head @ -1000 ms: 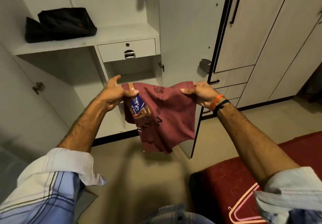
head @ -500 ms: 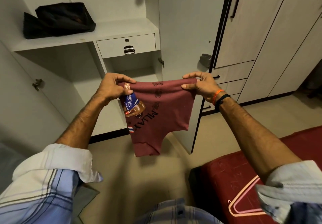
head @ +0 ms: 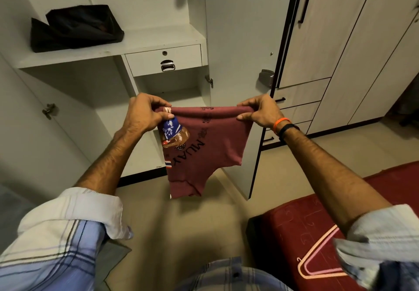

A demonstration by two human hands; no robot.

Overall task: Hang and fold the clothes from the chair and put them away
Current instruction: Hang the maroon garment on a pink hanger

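Observation:
A maroon printed T-shirt [head: 217,145], folded over, hangs in the air in front of the open wardrobe. My left hand [head: 145,114] pinches its top left corner and my right hand [head: 260,111] pinches its top right corner, so the top edge is stretched flat between them. The lower part of the shirt hangs loose above the floor. A dark folded garment [head: 74,27] lies on the wardrobe's upper shelf [head: 145,41].
The wardrobe's right door [head: 244,41] stands open behind the shirt. A small drawer [head: 163,60] sits under the shelf, with an open compartment below it. A red bed [head: 317,227] with a pink hanger [head: 317,259] lies at the lower right.
Both hands have pulled the shirt's top edge straight and taut, and the hanging part has unrolled so the print now faces me. The view has shifted slightly downward.

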